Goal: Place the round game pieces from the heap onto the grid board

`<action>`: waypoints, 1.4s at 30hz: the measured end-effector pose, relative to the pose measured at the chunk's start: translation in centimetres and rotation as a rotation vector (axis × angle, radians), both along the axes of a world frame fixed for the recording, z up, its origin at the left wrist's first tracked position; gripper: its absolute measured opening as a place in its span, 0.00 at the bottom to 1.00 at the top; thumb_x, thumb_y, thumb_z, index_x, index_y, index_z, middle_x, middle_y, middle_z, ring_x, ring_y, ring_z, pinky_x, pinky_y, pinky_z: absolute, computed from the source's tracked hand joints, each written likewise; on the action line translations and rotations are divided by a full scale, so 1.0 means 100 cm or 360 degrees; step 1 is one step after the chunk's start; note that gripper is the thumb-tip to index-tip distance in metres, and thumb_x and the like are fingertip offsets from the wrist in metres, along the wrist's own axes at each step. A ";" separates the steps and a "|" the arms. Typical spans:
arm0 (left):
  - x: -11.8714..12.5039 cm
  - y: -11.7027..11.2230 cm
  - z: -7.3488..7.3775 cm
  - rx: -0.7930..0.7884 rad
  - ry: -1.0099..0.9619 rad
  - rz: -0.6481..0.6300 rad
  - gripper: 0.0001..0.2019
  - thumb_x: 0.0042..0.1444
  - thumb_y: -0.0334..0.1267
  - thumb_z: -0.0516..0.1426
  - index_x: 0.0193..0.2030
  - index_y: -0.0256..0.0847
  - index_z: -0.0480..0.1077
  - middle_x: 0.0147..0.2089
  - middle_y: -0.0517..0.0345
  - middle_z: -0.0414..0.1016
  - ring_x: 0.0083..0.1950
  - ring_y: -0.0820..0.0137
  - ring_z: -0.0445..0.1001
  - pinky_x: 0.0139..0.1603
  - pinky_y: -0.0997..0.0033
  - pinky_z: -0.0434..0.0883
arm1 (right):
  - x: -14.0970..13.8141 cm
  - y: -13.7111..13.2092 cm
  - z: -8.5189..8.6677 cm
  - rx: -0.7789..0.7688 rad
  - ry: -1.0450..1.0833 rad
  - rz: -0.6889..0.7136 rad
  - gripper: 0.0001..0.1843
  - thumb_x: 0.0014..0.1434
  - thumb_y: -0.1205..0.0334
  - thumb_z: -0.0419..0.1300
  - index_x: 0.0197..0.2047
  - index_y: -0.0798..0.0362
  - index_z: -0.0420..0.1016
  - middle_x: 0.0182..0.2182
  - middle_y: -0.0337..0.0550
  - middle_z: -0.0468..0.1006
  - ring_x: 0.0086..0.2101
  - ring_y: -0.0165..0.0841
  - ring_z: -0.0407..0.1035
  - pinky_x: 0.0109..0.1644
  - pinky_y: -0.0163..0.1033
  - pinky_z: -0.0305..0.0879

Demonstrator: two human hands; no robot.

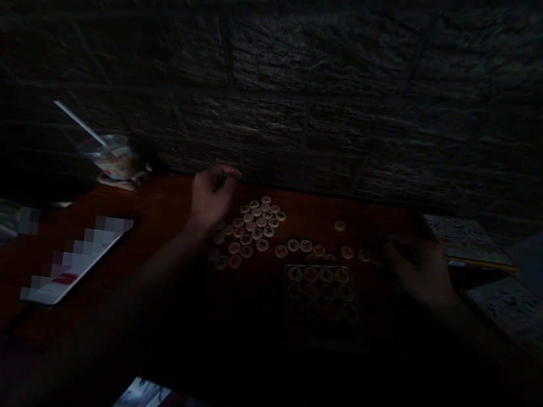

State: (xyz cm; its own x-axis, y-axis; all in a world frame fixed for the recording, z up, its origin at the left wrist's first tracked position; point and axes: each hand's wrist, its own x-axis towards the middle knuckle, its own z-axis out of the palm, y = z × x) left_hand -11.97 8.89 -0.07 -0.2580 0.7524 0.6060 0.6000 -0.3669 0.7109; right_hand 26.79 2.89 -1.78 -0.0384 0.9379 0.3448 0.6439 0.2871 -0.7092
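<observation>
Left of centre, the left hand curls above the discs clustered mid-frame on the counter; at centre right, the right hand bends beside others. Whether either pinches one, I cannot tell. Lower centre, a box holds rows.

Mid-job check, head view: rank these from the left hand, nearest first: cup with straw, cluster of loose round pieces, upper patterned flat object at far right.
From the left hand:
1. Cluster of loose round pieces: just to its right.
2. Cup with straw: to its left, by the wall.
3. Upper patterned flat object: far right, beyond the right hand.
</observation>
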 end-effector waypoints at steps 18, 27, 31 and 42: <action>0.003 0.013 -0.028 -0.0269 0.1170 -0.0651 0.24 0.65 0.27 0.54 0.66 0.37 0.75 0.73 0.44 0.71 0.74 0.55 0.69 0.75 0.46 0.65 | -0.006 -0.002 0.005 -0.0163 -0.0006 0.0032 0.22 0.62 0.45 0.57 0.28 0.52 0.79 0.22 0.45 0.80 0.16 0.30 0.63 0.21 0.36 0.56; 0.008 0.008 -0.020 -0.0498 0.1261 -0.0516 0.20 0.67 0.29 0.53 0.61 0.42 0.78 0.62 0.49 0.81 0.64 0.59 0.78 0.67 0.56 0.73 | -0.005 -0.001 0.003 -0.0176 0.0018 0.0054 0.19 0.62 0.49 0.57 0.26 0.51 0.77 0.18 0.43 0.77 0.15 0.29 0.61 0.19 0.35 0.53; 0.009 0.004 -0.013 -0.0615 0.1230 -0.0387 0.17 0.71 0.36 0.51 0.57 0.42 0.79 0.56 0.49 0.84 0.56 0.59 0.81 0.62 0.58 0.75 | -0.004 -0.001 0.001 -0.0175 0.0025 0.0080 0.19 0.63 0.49 0.57 0.27 0.52 0.78 0.20 0.42 0.79 0.15 0.29 0.62 0.19 0.35 0.53; 0.006 0.010 -0.016 -0.0769 0.1107 -0.0392 0.18 0.70 0.38 0.51 0.57 0.40 0.79 0.57 0.48 0.83 0.53 0.61 0.82 0.57 0.63 0.76 | -0.003 0.000 -0.001 -0.0240 0.0041 0.0062 0.18 0.64 0.51 0.59 0.33 0.53 0.84 0.24 0.43 0.82 0.17 0.29 0.65 0.20 0.33 0.54</action>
